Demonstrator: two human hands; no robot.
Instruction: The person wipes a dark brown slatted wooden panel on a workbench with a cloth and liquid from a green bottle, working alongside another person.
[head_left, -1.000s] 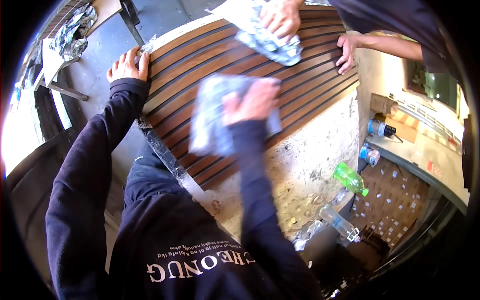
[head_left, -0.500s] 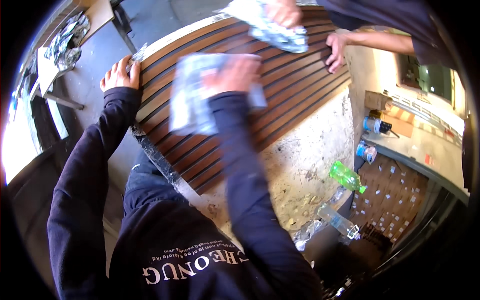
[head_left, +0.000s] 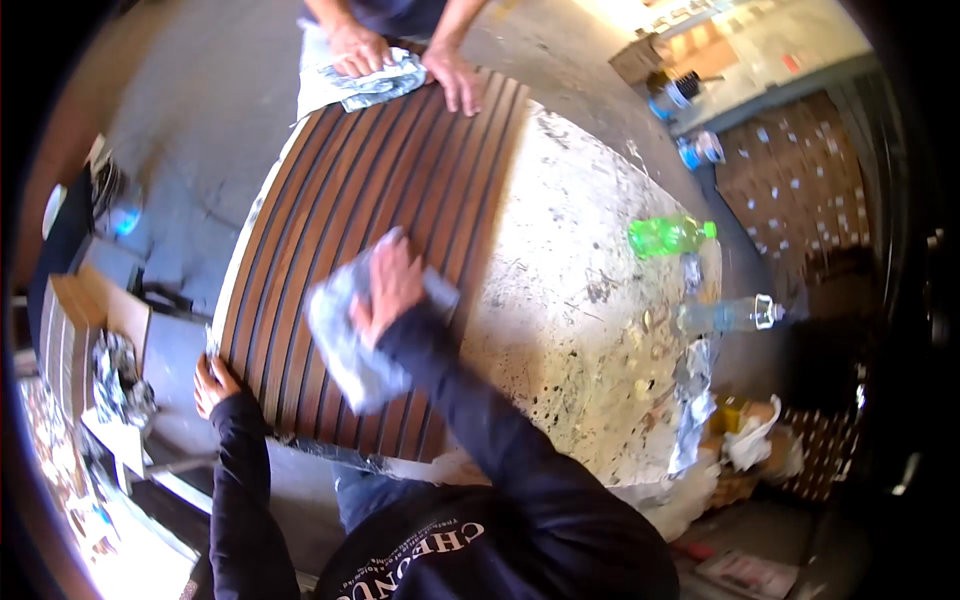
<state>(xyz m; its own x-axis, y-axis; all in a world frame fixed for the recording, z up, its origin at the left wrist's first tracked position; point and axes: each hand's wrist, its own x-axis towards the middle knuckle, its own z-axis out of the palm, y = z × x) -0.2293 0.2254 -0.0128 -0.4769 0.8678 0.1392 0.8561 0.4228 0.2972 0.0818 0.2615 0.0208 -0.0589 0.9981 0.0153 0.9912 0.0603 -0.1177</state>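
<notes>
Wiping with the grain looks best to me: my right hand (head_left: pixel 392 285) lies flat, fingers spread, pressing a grey cloth (head_left: pixel 352 335) onto the slatted panel (head_left: pixel 400 190), so I'd stroke along the grooves. My left hand (head_left: pixel 213 383) grips the panel's near left edge, steadying it. The panel lies flat on the spattered table (head_left: pixel 590 300), its long axis running from me toward another person's hands (head_left: pixel 455 75) at the far end.
</notes>
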